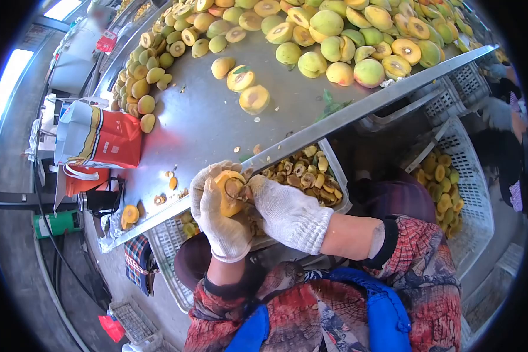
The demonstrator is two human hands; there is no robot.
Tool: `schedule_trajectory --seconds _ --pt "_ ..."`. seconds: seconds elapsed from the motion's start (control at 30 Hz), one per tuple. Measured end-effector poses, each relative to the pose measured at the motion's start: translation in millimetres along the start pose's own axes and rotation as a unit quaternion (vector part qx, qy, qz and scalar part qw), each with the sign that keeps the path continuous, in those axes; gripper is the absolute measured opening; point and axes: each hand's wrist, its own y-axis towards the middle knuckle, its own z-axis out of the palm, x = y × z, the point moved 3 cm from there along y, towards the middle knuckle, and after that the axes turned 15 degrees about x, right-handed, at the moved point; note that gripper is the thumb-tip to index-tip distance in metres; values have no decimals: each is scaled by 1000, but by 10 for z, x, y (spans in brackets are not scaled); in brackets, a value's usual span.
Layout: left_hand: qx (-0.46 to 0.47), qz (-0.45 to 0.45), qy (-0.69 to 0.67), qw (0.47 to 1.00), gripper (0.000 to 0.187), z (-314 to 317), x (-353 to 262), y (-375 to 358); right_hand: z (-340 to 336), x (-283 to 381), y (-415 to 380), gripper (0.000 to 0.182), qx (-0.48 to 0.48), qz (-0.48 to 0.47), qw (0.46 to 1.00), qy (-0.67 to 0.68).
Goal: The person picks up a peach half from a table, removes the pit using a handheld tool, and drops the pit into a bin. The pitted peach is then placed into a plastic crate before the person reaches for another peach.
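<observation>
My left hand (223, 232), in a white knit glove, is closed around a halved yellow peach (226, 202) with its cut face up. Against the pit area my right hand (293, 214), gloved too, presses a small pitting tool (240, 189) with a dark curved end; its handle is mostly hidden by the fingers. Both hands are just in front of the metal table's raised edge (293, 139). Beneath them, a crate of pits and cut scraps (308, 173) is partly covered by my right hand.
Whole and halved peaches (358, 35) are heaped across the far side of the metal table (211, 129). A red and white bag (108, 138) stands at the left. White crates (472, 193) of peach halves flank my legs. At the far right, another person's gloved hand (496, 114) shows.
</observation>
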Motion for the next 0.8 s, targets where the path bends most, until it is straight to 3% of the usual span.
schedule_trajectory --seconds 0.13,0.23,0.27,0.37,0.53,0.57,0.8 --pt "-3 -7 46 999 27 -17 -39 -27 -43 104 -79 28 25 26 998 54" --pt "22 12 102 994 27 3 -79 -27 19 107 -63 28 23 -18 996 80" --pt "11 18 120 993 27 7 -84 -37 76 77 -67 27 5 -45 989 143" --pt "36 23 202 978 33 -7 -97 -53 51 106 -89 27 3 -37 994 106" --pt "65 52 228 970 29 6 -118 -59 56 175 -101 34 81 6 988 134" --pt "86 59 230 967 29 -1 -121 -53 165 115 -87 35 62 -16 991 121" --pt "148 -26 190 970 35 -97 -165 29 232 97 -113 37 72 -30 984 162"
